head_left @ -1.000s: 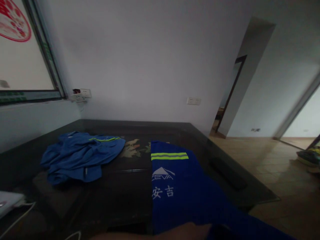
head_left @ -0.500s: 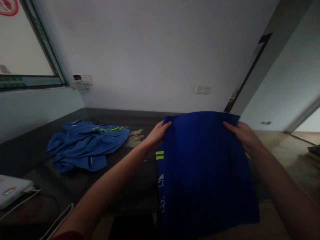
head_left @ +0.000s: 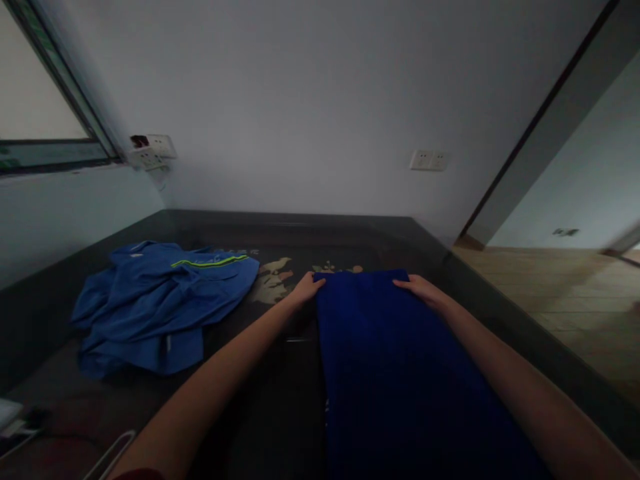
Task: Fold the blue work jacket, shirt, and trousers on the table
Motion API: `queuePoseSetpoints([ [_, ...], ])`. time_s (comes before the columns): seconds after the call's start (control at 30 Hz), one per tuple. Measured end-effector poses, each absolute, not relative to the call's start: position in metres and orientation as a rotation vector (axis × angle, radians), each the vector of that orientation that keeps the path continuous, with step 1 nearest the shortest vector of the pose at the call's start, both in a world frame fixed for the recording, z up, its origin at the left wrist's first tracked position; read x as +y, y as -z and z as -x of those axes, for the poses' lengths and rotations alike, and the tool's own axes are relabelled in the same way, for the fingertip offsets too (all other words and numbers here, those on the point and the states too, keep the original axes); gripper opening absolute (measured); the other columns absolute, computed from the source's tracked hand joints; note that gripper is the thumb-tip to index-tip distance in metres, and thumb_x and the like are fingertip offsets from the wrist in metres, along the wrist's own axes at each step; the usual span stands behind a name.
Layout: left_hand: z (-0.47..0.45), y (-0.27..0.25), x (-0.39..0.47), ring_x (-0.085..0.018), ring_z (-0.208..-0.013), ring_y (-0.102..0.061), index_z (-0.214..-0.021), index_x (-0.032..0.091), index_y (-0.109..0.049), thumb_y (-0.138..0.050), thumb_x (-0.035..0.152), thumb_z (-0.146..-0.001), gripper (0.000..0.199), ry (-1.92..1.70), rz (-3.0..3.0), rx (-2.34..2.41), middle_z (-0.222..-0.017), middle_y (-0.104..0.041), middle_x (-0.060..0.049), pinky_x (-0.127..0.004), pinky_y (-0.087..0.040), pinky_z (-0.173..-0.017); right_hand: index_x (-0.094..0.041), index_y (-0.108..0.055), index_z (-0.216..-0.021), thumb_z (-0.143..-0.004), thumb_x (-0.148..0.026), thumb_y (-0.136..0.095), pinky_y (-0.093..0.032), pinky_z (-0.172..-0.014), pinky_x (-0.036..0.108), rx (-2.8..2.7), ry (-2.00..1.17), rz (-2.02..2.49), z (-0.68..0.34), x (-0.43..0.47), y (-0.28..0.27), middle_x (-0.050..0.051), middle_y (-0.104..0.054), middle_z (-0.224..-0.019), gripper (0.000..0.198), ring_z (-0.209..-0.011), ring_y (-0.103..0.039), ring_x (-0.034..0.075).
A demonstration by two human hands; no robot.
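Note:
A dark blue folded garment (head_left: 370,353) stretches from the middle of the dark table toward me. My left hand (head_left: 307,289) pinches its far left corner between thumb and fingers. At the far right corner, my right hand (head_left: 424,289) grips the edge in the same way. The far edge is held fairly straight between the hands, and the near end runs out of view at the bottom. Left of my left hand lies a crumpled lighter blue garment (head_left: 160,300) with a yellow-green stripe.
The dark table (head_left: 280,227) has a printed bird and flower pattern and meets a pale wall behind. Sockets (head_left: 429,160) are on that wall. A white device (head_left: 10,413) with a cable sits at the lower left. Wooden floor (head_left: 540,287) lies to the right.
Both hands have moved down and closer together with the dark blue garment, which was hanging raised and now reaches over the table. Its side stripes and lettering are mostly hidden now.

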State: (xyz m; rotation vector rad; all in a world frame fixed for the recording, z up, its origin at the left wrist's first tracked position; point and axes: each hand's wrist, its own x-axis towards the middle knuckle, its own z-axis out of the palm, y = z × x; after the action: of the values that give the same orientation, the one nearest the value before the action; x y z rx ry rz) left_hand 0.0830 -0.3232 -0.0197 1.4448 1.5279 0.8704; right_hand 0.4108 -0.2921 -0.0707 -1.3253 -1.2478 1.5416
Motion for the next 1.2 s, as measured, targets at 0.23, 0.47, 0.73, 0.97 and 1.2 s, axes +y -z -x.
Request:
queuePoseSetpoints([
  [0.23,-0.071,0.017,-0.329,-0.011,-0.057,-0.059,-0.126,0.015,-0.035,-0.065,0.023,-0.083,0.054,-0.767,-1.148,1.487,-0.072,-0.060,0.000,-0.028,-0.054,-0.060,-0.019,-0.069,-0.086,-0.073,-0.039,-0.071,-0.058,-0.078,0.042,-1.358,-1.313,1.424,-0.420,-0.291,0.077,0.008,-0.075,-0.088,0.024,-0.078,-0.071,0.026],
  [0.47,-0.085,0.000,-0.326,-0.009,-0.048,-0.054,-0.117,0.016,-0.039,-0.063,0.021,-0.084,0.041,-0.861,-1.287,1.428,-0.062,-0.055,0.006,-0.023,-0.050,-0.055,-0.023,-0.067,-0.095,-0.070,-0.043,-0.073,-0.060,-0.075,0.044,-1.357,-1.028,1.389,-0.440,-0.302,0.046,0.007,-0.074,-0.093,0.032,-0.081,-0.071,0.028],
  [0.73,-0.074,0.024,-0.322,-0.011,-0.042,-0.055,-0.113,0.017,-0.038,-0.062,0.022,-0.084,0.038,-0.785,-1.558,1.473,-0.059,-0.055,0.007,-0.020,-0.042,-0.044,-0.021,-0.068,-0.088,-0.070,-0.038,-0.073,-0.058,-0.076,0.045,-1.447,-1.033,1.498,-0.422,-0.291,0.064,0.007,-0.074,-0.087,0.026,-0.079,-0.070,0.028],
  [0.97,-0.072,0.010,-0.314,-0.010,-0.043,-0.054,-0.116,0.018,-0.035,-0.058,0.025,-0.088,0.037,-0.802,-1.523,1.509,-0.059,-0.055,0.006,-0.020,-0.042,-0.047,-0.022,-0.067,-0.090,-0.071,-0.042,-0.071,-0.056,-0.076,0.042,-1.465,-0.966,1.429,-0.423,-0.281,0.053,0.006,-0.073,-0.090,0.028,-0.080,-0.069,0.025],
  [1.2,-0.071,0.023,-0.325,-0.024,-0.073,-0.065,-0.117,0.017,-0.043,-0.061,0.039,-0.083,0.044,-0.527,-1.986,1.876,-0.078,-0.063,-0.007,-0.034,-0.048,-0.072,-0.018,-0.066,-0.095,-0.073,-0.040,-0.068,-0.051,-0.085,0.044,-1.762,-0.696,1.654,-0.421,-0.280,0.080,0.010,-0.070,-0.092,0.030,-0.090,-0.066,0.028],
])
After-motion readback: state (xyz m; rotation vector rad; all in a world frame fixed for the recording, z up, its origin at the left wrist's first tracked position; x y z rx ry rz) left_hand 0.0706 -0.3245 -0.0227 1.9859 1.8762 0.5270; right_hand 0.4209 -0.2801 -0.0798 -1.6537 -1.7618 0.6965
